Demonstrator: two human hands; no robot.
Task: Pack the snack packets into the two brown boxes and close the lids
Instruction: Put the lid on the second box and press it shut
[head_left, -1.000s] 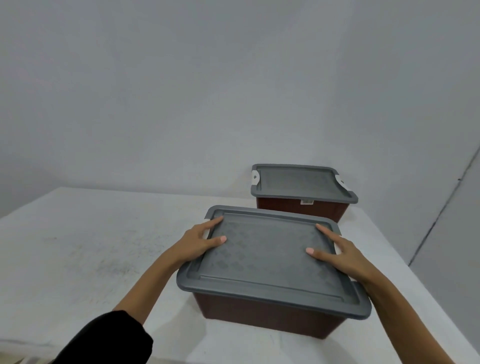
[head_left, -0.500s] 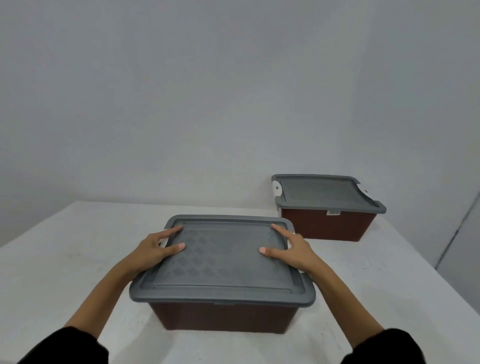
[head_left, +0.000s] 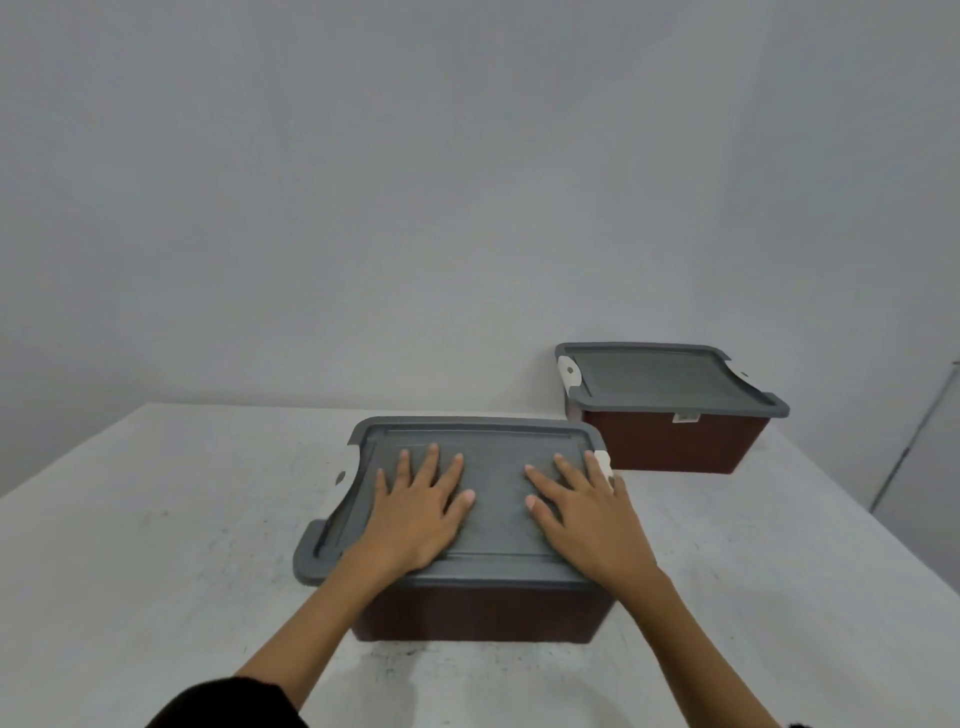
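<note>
In from the side edges now and onto the middle of the near lid (head_left: 493, 447). Pressing flat there with left hand (head_left: 415, 517) and right hand (head_left: 589, 522), fingers spread, side by side, gripping nothing. Near brown box (head_left: 483, 616) mid-way across the desk (head_left: 156, 519), far brown box (head_left: 670, 444) back right by the wall (head_left: 467, 208), well apart, both closed, contents hidden.

Near box (head_left: 483, 613) interior under lid (head_left: 493, 525)

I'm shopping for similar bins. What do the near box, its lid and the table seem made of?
Near box: probably moulded plastic, brown, smooth with a dull sheen. Lid: grey matte plastic, judging by its moulded raised rim. Table: white, matte, speckled and scuffed; material unclear.
</note>
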